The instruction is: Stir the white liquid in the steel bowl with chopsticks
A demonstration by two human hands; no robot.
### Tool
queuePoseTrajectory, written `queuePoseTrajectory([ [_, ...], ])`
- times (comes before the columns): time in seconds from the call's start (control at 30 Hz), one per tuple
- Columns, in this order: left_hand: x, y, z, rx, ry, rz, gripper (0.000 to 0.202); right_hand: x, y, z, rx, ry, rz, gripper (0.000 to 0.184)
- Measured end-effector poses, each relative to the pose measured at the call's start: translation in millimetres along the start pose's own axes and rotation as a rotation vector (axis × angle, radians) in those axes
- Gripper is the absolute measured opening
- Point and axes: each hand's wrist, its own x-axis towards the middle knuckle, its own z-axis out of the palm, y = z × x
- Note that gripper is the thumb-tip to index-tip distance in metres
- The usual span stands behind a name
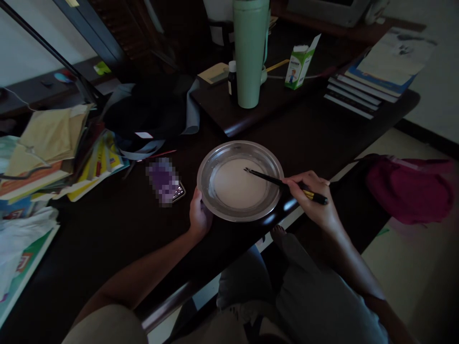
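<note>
A shallow metal bowl (202, 165) with a pale, milky substance (240, 186) inside is at the front edge of the dark table. My left hand (201, 217) grips its left side, thumb at the rim and the other fingers mostly hidden beneath. Black chopsticks (267, 178) with gold bands near the thick end are pinched in my right hand (311, 198), at the bowl's right rim. Their tips point left over the pale surface; whether they touch it I cannot tell.
Left of the bowl lies a phone (165, 184), partly blurred out. A green tumbler (249, 57), a small dark bottle (233, 81) and an opened carton (299, 67) stand behind. Books (380, 71) are stacked at right, papers (46, 143) at left, near a black bag (150, 110).
</note>
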Motion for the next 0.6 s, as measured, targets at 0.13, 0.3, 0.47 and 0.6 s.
queuePoseTrajectory([
  [0.13,1.3,-0.1,-0.6,-0.002,0.003,0.000,0.041,-6.2,-4.8,-19.9,-0.071,-0.018,0.000,0.023],
  [0.3,2.0,0.5,3.6,-0.014,0.034,-0.014,0.042,-11.4,-13.2,-37.0,0.013,-0.163,-0.012,0.026],
  [0.47,1.9,0.3,5.3,-0.017,0.039,-0.028,0.040,-11.5,-16.6,-23.2,0.073,-0.233,-0.015,0.027],
  [0.6,0.6,-0.4,5.2,-0.016,0.025,-0.023,0.041,-7.0,-11.9,0.9,0.029,-0.230,-0.040,0.024],
])
